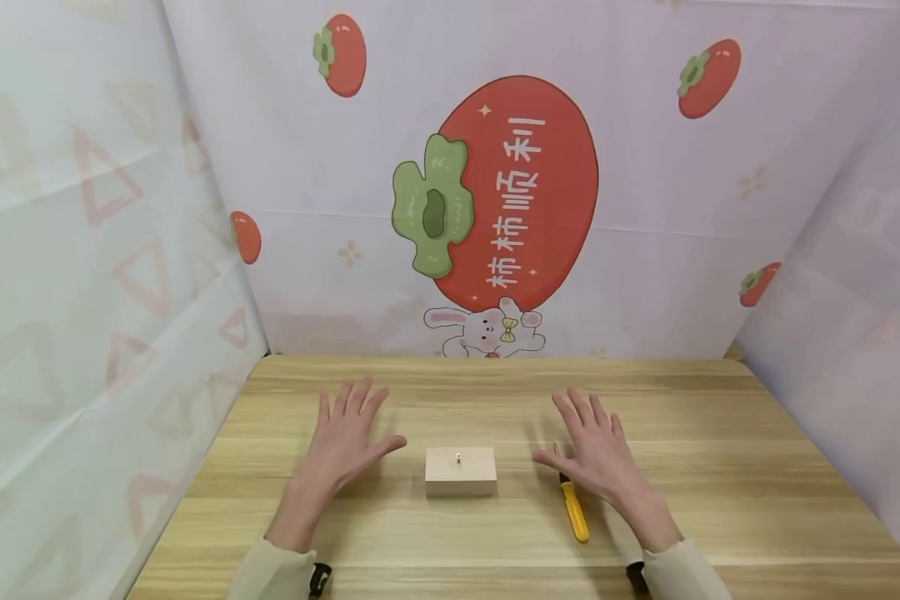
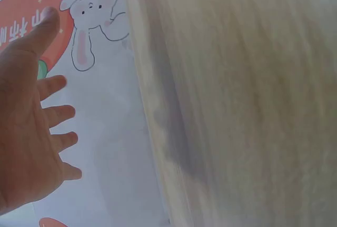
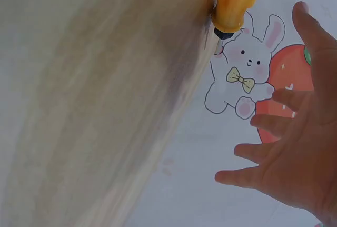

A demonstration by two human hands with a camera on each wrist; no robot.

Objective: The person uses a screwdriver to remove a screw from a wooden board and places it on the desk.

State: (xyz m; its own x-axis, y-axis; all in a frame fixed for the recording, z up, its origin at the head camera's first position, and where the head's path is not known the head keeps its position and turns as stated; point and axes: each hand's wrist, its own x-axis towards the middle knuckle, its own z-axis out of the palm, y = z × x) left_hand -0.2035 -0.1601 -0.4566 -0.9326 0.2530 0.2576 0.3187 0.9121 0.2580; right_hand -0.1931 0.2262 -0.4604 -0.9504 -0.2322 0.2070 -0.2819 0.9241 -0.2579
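A pale wooden block [image 1: 461, 477] sits on the table midway between the hands, with a small metal screw [image 1: 458, 457] standing in its top. To its left, my left hand [image 1: 347, 442] is spread with straight fingers and holds nothing. My right hand [image 1: 596, 450] is likewise spread, to the right of the block, and its palm side partly covers a screwdriver [image 1: 574, 510] with a yellow handle. In the right wrist view, the screwdriver's yellow handle [image 3: 238, 0] shows beside the hand, apart from the fingers. The left wrist view shows only the spread left hand [image 2: 31, 127] and bare tabletop.
The wood-grain table [image 1: 330, 546] runs back to a hanging white cloth [image 1: 660, 250] printed with red persimmons and a rabbit. More cloth hangs on the left side [image 1: 60, 350] and the right side [image 1: 855, 400].
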